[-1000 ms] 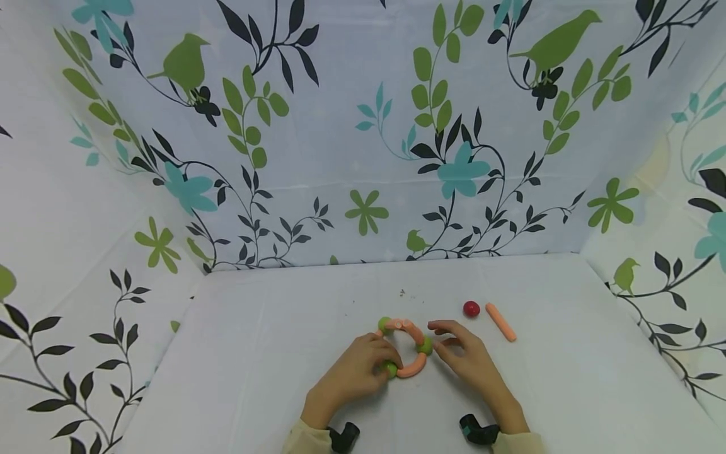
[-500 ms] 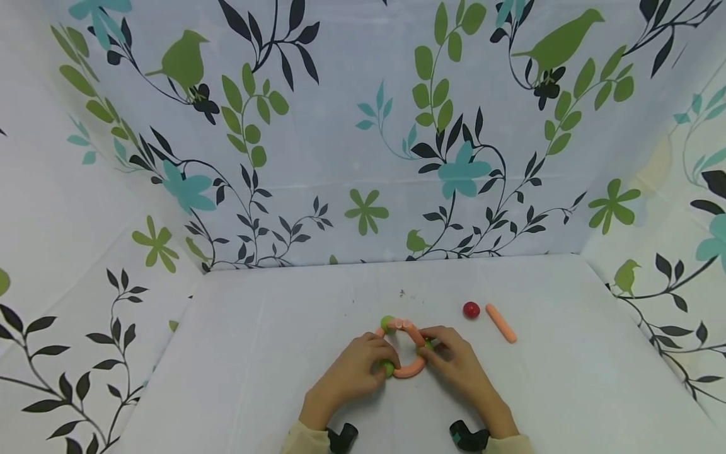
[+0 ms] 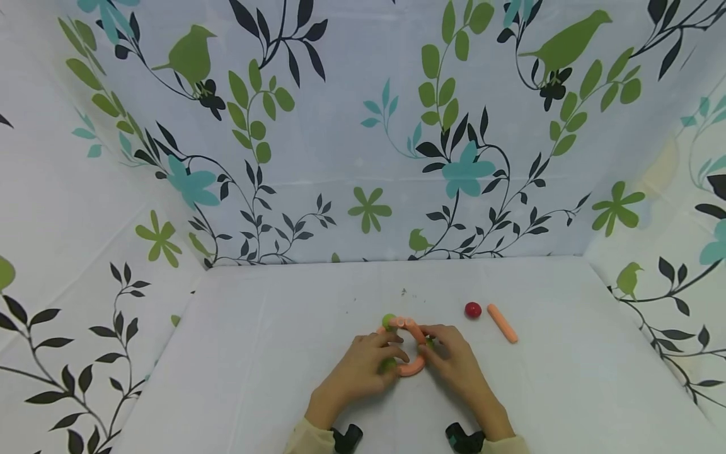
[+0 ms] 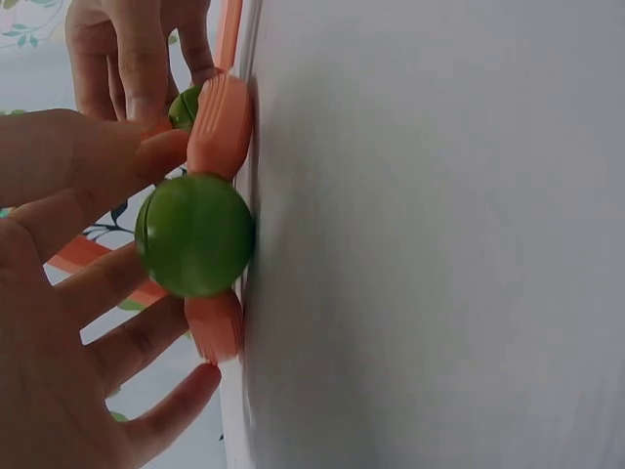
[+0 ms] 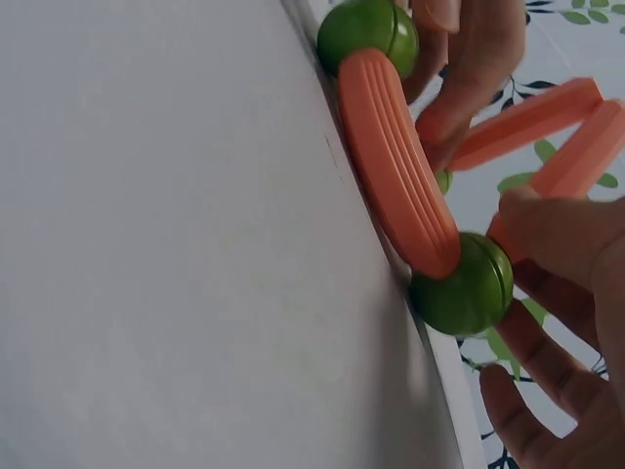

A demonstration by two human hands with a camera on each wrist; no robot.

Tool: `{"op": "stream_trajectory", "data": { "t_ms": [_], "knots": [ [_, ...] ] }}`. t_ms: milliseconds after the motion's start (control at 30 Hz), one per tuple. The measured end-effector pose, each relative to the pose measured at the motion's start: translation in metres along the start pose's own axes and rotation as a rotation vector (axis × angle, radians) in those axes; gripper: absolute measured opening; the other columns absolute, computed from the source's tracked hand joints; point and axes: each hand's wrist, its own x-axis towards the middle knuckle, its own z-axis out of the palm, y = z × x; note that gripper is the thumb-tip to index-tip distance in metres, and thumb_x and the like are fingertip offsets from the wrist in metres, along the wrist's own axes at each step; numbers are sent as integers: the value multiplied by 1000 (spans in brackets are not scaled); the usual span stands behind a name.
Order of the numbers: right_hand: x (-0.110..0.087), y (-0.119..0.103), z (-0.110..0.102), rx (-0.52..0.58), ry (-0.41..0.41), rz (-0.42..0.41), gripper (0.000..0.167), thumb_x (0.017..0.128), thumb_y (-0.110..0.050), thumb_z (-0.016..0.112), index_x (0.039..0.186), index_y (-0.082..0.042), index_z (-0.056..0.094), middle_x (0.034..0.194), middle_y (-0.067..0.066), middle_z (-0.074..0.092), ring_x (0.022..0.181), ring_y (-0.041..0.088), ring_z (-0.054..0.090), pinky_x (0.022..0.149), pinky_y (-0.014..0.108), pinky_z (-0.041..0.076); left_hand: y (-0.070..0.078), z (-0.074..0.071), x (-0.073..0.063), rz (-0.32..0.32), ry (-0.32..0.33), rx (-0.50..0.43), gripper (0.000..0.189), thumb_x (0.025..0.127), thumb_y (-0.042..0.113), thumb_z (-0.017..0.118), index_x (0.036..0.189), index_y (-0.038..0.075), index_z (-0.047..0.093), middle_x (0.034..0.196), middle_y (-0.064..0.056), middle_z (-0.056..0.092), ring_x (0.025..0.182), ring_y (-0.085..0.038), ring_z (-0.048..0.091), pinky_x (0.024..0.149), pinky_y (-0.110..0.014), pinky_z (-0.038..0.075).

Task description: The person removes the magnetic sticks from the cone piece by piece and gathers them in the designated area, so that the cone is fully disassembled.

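Note:
A toy ring of curved orange sticks point(image 3: 411, 368) and green balls point(image 3: 389, 320) lies on the white table in front of me. On the ring's left, my left hand point(image 3: 363, 366) spreads its fingers about the near green ball point(image 4: 195, 234), fingertips beside the ball and the orange pieces next to it. My right hand point(image 3: 456, 362) pinches the ring at its right side, thumb and forefinger at an orange stick beside another green ball point(image 5: 464, 285). At the far side, two stick ends stand close together without a ball between them. Fingers partly hide the ring.
Farther back to the right lie a red ball point(image 3: 473, 309) and a straight orange stick point(image 3: 502, 323). A patterned cloth point(image 3: 363, 126) with leaves and birds hangs behind the table and along both sides.
My right hand came in from the right and took hold of the ring's right side. The left hand's fingers have loosened and spread at the near green ball.

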Motion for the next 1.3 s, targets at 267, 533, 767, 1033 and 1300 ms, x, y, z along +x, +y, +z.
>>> {"op": "stream_trajectory", "data": {
  "t_ms": [267,533,767,1033,1300],
  "knots": [
    [-2,-2,4,-29,36,33,39,79,2,86,114,-10,74,107,-1,76,99,18,66,90,25,50,-1,8,0,22,28,95,13,94,32,77,107,34,78,107,17,74,120,-13,65,100,-49,49],
    [-5,-1,3,-7,16,101,38,80,-2,87,114,-14,74,107,-3,76,98,17,68,86,33,57,-3,9,-1,1,11,80,13,95,32,76,107,35,79,102,17,75,109,-6,66,101,-48,48],
    [-4,1,0,27,0,177,37,83,-5,86,116,-17,72,108,-4,76,100,17,70,87,35,57,-3,9,1,4,29,73,14,94,26,77,105,35,80,98,16,75,100,-4,65,100,-51,48],
    [-6,3,-1,96,-13,222,32,86,-8,84,113,-19,71,109,-7,76,101,13,70,88,35,59,-6,7,0,-7,11,66,14,94,26,77,105,35,79,98,17,75,109,-6,66,101,-51,48],
    [-6,2,-2,200,-43,273,24,90,-10,81,106,-22,67,113,-7,74,105,4,68,89,31,60,-8,2,0,-30,-1,55,13,94,26,77,104,34,80,100,16,75,104,-6,65,103,-53,48]
  ]
}}
